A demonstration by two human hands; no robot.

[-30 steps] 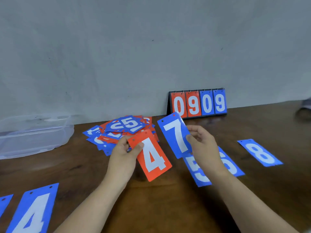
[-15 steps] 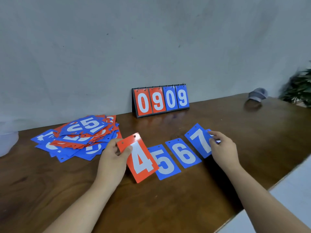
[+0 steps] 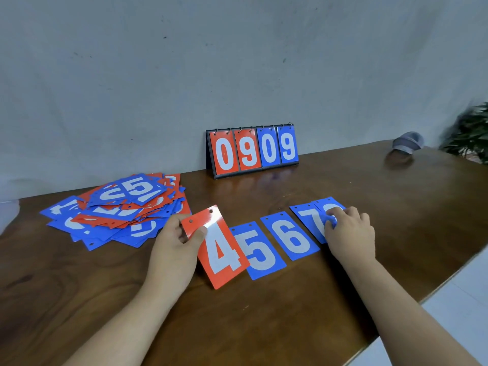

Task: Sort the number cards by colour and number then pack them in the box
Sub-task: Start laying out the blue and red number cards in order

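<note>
My left hand (image 3: pixel 174 249) pinches the top corner of a red 4 card (image 3: pixel 224 257), thumb on its face, holding it tilted just left of a row of blue cards. The blue 5 card (image 3: pixel 261 252) and blue 6 card (image 3: pixel 291 237) lie flat side by side. My right hand (image 3: pixel 351 233) rests with bent fingers on the blue 7 card (image 3: pixel 306 217) and on the blue card behind it (image 3: pixel 326 203), whose number is mostly hidden. A loose pile of red and blue cards (image 3: pixel 116 210) lies to the left, a blue 5 on top.
A flip scoreboard (image 3: pixel 252 151) reading 0909 stands at the wall. A grey cap (image 3: pixel 408 142) and a plant (image 3: pixel 472 133) are at the far right. The table's edge (image 3: pixel 422 297) runs diagonally at the right. A sliver of clear plastic box (image 3: pixel 6 212) shows at far left.
My right hand carried the blue 7 to the right and laid it beside the 6; it now rests on it. The view swung right. My left hand keeps the red 4.
</note>
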